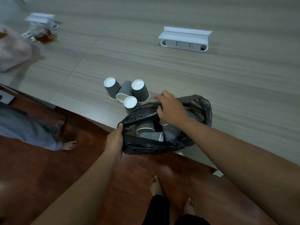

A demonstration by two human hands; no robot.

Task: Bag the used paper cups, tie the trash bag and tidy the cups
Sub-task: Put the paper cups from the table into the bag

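Paper cups [126, 93]: four on the surface [227, 88], just beyond your right hand [170, 108].
Hands: both grip the trash bag [146, 146] rim; left hand [114, 140] pinches the near edge.

Cups [140, 90]: dark grey, wavy embossed pattern, white bases. Trash bag [146, 146]: black. Tabletop [211, 75]: grey woodgrain. Floor [40, 168]: reddish-brown. Socket box [184, 39]: white.

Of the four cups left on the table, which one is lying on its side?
The middle cup, open mouth facing the table edge; the other three stand upside down.
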